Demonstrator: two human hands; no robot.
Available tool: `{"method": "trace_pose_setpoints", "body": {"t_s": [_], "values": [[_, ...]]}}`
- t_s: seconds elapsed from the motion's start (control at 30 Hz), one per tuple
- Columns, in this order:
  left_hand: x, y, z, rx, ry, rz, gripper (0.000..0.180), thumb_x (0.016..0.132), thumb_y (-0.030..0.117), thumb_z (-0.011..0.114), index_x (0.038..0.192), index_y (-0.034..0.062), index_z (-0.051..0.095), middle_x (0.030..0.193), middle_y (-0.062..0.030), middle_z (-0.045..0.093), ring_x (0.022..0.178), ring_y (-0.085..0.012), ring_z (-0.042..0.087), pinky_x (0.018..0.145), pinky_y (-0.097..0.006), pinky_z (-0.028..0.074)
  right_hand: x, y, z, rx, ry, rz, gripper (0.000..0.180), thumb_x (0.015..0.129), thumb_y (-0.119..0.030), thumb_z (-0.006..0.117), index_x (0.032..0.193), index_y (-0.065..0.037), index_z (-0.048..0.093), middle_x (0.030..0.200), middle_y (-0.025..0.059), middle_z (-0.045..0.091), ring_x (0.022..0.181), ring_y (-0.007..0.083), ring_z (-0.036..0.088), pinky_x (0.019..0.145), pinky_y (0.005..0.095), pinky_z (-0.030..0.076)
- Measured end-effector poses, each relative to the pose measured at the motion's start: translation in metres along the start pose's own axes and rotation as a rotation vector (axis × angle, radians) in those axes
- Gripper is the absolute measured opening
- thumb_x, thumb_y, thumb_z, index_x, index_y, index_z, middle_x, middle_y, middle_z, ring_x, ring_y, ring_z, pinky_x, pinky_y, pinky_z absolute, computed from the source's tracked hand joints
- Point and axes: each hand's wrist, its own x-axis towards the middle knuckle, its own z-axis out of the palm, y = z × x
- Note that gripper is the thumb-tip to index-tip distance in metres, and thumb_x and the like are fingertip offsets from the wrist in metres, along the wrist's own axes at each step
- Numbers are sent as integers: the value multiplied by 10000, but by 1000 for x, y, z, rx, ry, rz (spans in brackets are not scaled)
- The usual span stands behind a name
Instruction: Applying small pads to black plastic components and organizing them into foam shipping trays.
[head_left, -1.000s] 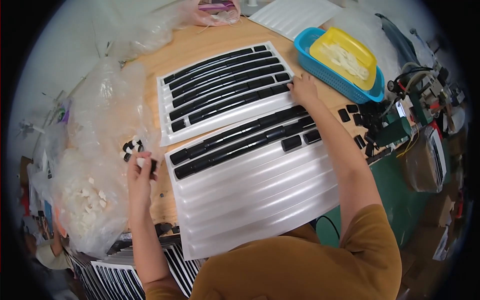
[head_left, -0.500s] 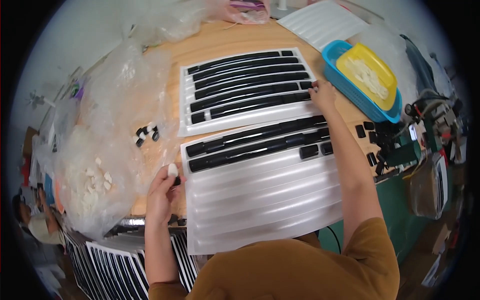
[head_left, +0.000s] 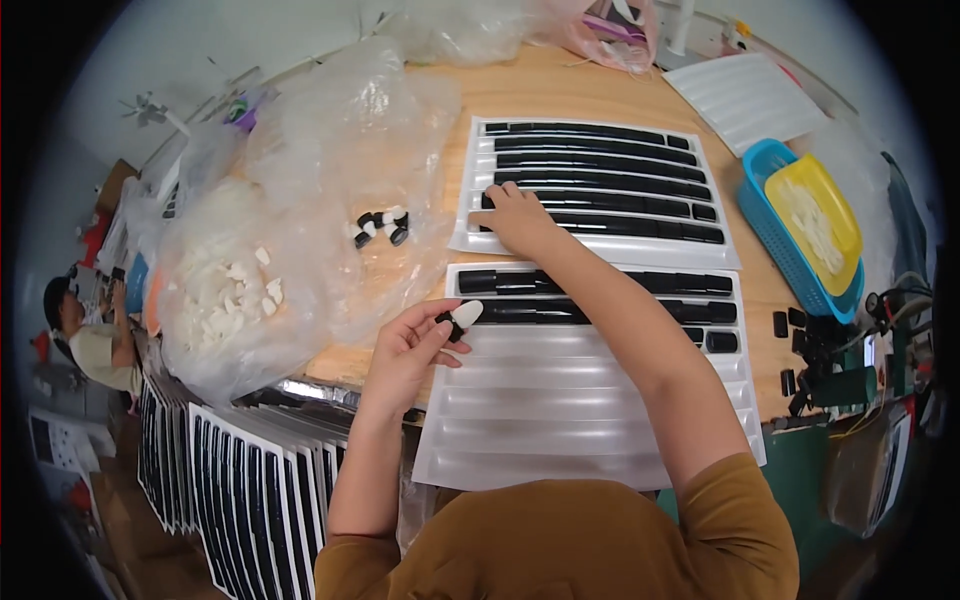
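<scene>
My left hand (head_left: 405, 350) pinches a short black cap (head_left: 449, 325) together with a white oval piece (head_left: 467, 314), left of the near tray. The near translucent ridged plastic tray (head_left: 560, 400) carries two long rows of black tubular pieces (head_left: 600, 284) along its far side. My right hand (head_left: 522, 222) reaches across to the left end of the far tray (head_left: 600, 248), with thumb and fingers closed about a black cap there; the hand mostly hides it. Several rows of black tubular pieces (head_left: 600, 162) lie in that far tray.
Clear plastic bags, one holding white pieces (head_left: 225, 300), cover the left side. Black and white caps (head_left: 380, 228) lie beside them. At right stand a blue basket (head_left: 780, 235) with a yellow basket (head_left: 850, 215) in it, and loose black caps (head_left: 797, 345). Filled trays (head_left: 240, 480) stand below left.
My right hand has gone from the far tray's right end to its left end. The left hand has turned, showing more of the cap and white piece. The whole view has shifted.
</scene>
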Motion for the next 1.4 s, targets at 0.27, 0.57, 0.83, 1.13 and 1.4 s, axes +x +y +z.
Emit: {"method": "trace_pose_setpoints", "body": {"t_s": [0.27, 0.57, 0.83, 1.13, 1.4], "values": [[-15, -15, -29, 0, 155, 52, 318, 899, -19, 586, 1216, -14, 591, 894, -53, 651, 833, -128, 667, 723, -218, 535, -6, 14, -12, -50, -78, -97, 168, 866, -124, 553, 1010, -124, 640, 953, 72, 593, 995, 254, 548, 831, 411, 456], [-12, 3, -7, -141, 160, 244, 329, 865, -85, 604, 1190, -45, 577, 1017, -104, 675, 915, -139, 659, 807, -247, 534, -83, -65, -120, 1187, -169, 298, 430, 829, 56, 668, 1203, -47, 483, 953, 47, 609, 758, 93, 595, 627, 233, 512], [-17, 4, 21, -59, 40, 194, 341, 836, -114, 629, 1168, -40, 611, 966, -58, 658, 883, -93, 632, 786, -210, 514, -128, -71, -140, 1459, -238, 387, 276, 879, -21, 658, 1146, 9, 594, 890, 45, 644, 645, 81, 590, 590, 220, 509], [-24, -2, 36, 22, -65, 129, 369, 822, -130, 644, 1176, -29, 617, 966, -72, 675, 859, -106, 643, 762, -214, 529, -139, -87, -151, 1234, -311, 302, 238, 950, -117, 574, 1176, -48, 548, 816, 55, 623, 583, 99, 581, 534, 243, 491], [-35, -1, 38, 44, -107, 133, 336, 831, -148, 622, 1151, -52, 597, 996, -113, 666, 873, -148, 660, 780, -263, 564, -145, -103, -156, 994, -156, 152, 236, 902, -48, 613, 1134, -19, 579, 768, 60, 625, 589, 106, 544, 545, 238, 440]]}}
